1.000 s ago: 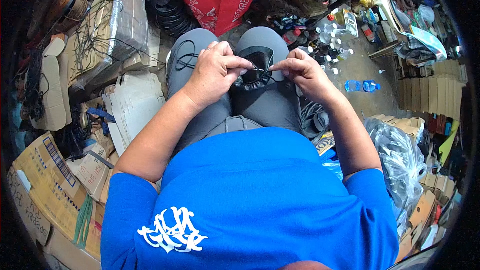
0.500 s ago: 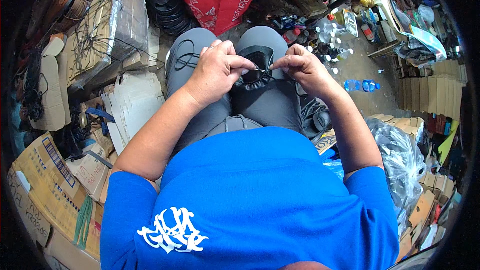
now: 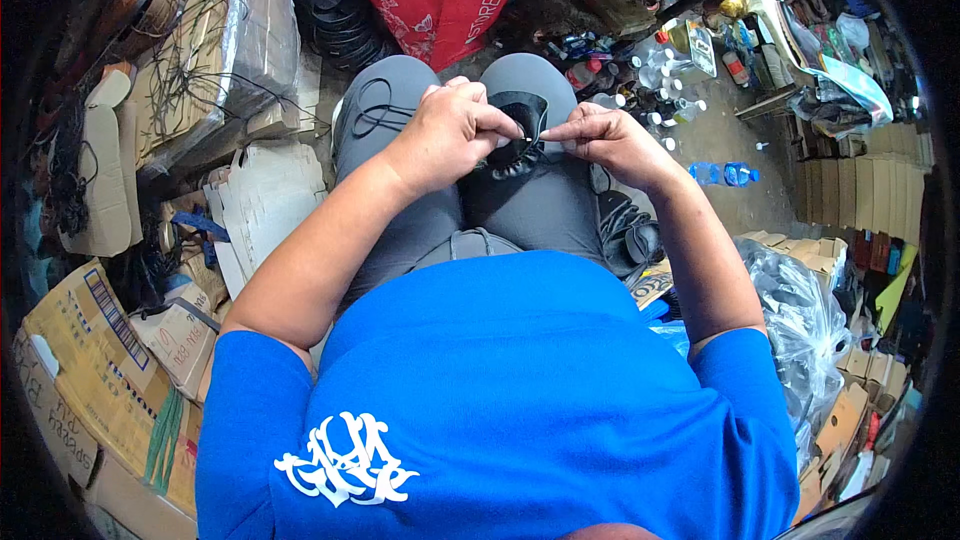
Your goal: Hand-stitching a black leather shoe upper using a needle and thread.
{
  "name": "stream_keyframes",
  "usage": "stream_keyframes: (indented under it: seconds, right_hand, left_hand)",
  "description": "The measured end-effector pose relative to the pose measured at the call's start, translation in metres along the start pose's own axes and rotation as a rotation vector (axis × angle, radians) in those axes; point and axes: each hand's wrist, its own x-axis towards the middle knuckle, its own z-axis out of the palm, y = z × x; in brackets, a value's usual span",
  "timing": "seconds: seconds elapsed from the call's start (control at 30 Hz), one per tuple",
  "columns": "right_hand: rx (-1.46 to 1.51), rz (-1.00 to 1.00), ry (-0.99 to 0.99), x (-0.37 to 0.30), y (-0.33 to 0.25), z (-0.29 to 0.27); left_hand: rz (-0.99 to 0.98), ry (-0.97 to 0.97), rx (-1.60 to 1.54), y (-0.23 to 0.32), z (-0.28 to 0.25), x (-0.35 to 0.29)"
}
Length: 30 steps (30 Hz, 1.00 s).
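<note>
A black shoe upper (image 3: 517,110) with a gathered, puckered edge lies on my right thigh. My left hand (image 3: 455,135) is closed in a pinch over its left side, thumb and forefinger together. A tiny pale, thin piece (image 3: 528,139) shows by those fingertips; whether it is a needle or a cord end I cannot tell. My right hand (image 3: 608,143) pinches at the upper's right edge, its fingertips close to the left ones. What it grips is too small to make out. A thin black cord (image 3: 375,118) lies looped on my left thigh and runs toward my left hand.
Cardboard boxes (image 3: 110,340) and flat card sheets (image 3: 265,205) crowd the left. A red bag (image 3: 450,0) stands ahead beside stacked black pieces (image 3: 340,25). Several bottles (image 3: 660,75) stand on the floor at right. A clear plastic bag (image 3: 795,310) sits by my right elbow.
My left hand has moved slightly right, bringing its fingertips over the upper and nearer the right hand. My right hand has shifted slightly; the upper stays on my thigh.
</note>
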Motion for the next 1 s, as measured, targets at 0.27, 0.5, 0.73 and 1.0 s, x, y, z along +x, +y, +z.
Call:
stream_keyframes:
  seconds: [0.27,0.5,0.73,1.0]
  right_hand:
    - [0.012,-0.062,-0.006,0.0,0.009,0.003]
    - [0.381,0.104,0.081,-0.004,0.008,0.018]
    - [0.456,0.079,0.136,0.0,0.011,0.028]
    - [0.342,0.106,0.249,0.003,0.0,0.031]
  left_hand:
    - [0.088,-0.043,0.08,0.01,-0.004,0.007]
    - [-0.211,-0.032,-0.161,0.009,-0.002,-0.007]
    - [-0.393,0.0,-0.453,0.008,0.013,-0.001]
    - [-0.498,-0.061,-0.569,0.013,0.012,0.012]
